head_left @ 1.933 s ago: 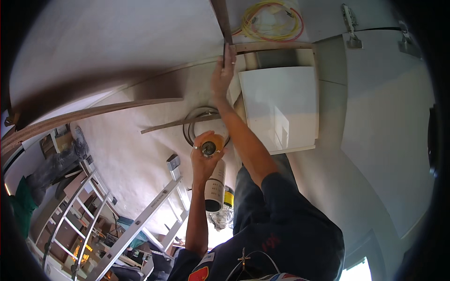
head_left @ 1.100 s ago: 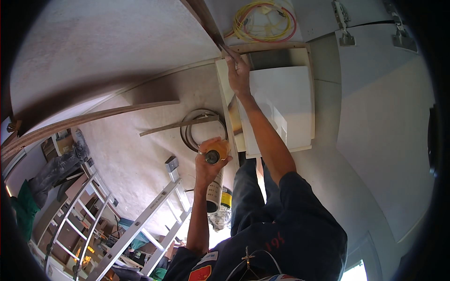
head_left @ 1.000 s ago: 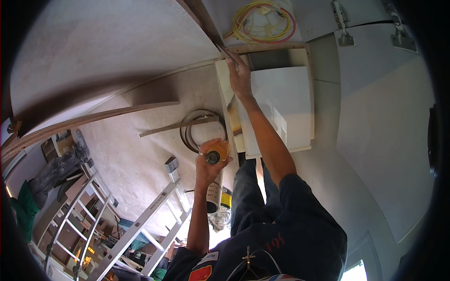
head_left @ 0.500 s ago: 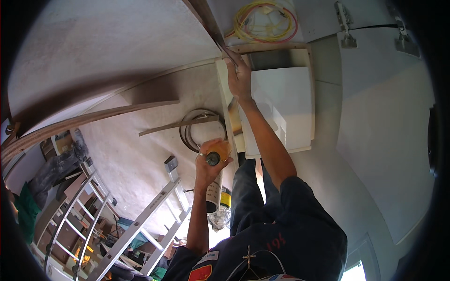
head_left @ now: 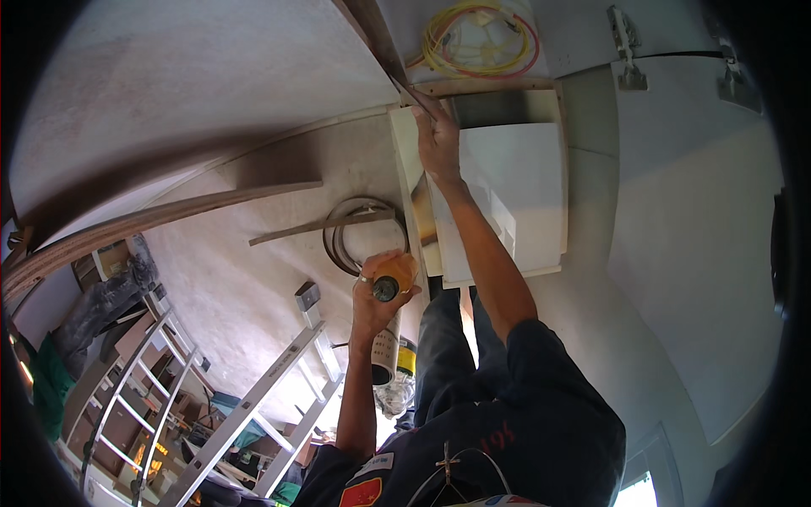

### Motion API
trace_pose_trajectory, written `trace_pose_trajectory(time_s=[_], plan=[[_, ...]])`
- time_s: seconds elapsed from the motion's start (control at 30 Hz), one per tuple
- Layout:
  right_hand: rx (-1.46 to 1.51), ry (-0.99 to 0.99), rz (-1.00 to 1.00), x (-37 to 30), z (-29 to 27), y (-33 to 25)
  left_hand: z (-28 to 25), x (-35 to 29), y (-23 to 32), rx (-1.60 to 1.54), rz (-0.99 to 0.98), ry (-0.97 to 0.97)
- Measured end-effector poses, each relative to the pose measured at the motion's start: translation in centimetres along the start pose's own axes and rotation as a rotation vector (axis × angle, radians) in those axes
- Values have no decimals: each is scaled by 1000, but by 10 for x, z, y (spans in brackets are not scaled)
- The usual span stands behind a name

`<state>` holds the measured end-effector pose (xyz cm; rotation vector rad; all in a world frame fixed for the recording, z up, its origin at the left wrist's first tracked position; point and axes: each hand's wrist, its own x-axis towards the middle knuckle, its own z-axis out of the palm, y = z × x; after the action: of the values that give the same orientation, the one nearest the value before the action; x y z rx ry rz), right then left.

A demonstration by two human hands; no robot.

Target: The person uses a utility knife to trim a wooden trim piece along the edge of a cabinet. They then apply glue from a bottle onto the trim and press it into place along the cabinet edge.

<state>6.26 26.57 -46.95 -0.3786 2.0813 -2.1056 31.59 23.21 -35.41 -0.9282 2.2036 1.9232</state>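
Observation:
My left hand (head_left: 369,306) is wrapped round an amber-orange container (head_left: 405,269), probably a bottle, with a dark round cap or end (head_left: 386,289) facing me. Farther off, my right hand (head_left: 439,150) is closed on the lower end of a thin dark brown strip (head_left: 409,89) that runs up along the edge of a pale panel. My right fingers are partly hidden behind the strip. Beneath my right forearm sits a white box-like cabinet piece (head_left: 507,177) with pale wooden edges.
Coiled dark banding (head_left: 342,232) and a narrow wooden strip (head_left: 296,228) lie left of the cabinet. An aluminium ladder (head_left: 245,406) stands lower left. A coiled yellow-red cable (head_left: 431,42) is at the top. A hinged white door (head_left: 693,211) fills the right side.
My right hand has shifted very slightly to the right and down along the strip. My left hand keeps the orange container in nearly the same place.

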Motion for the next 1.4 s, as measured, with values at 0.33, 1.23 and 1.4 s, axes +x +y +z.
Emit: trace_pose_trajectory(time_s=[0.33, 1.23, 1.4], plan=[[-27, 89, -89, 4, 11, 28, 1, 1, -7, -32, -21, -9], [-149, 27, 126, -8, 0, 24, 1, 2, -12, -12, -2, -50], [-177, 114, -34, -3, 10, 38, 2, 2, -10, -21, 4, -42]])
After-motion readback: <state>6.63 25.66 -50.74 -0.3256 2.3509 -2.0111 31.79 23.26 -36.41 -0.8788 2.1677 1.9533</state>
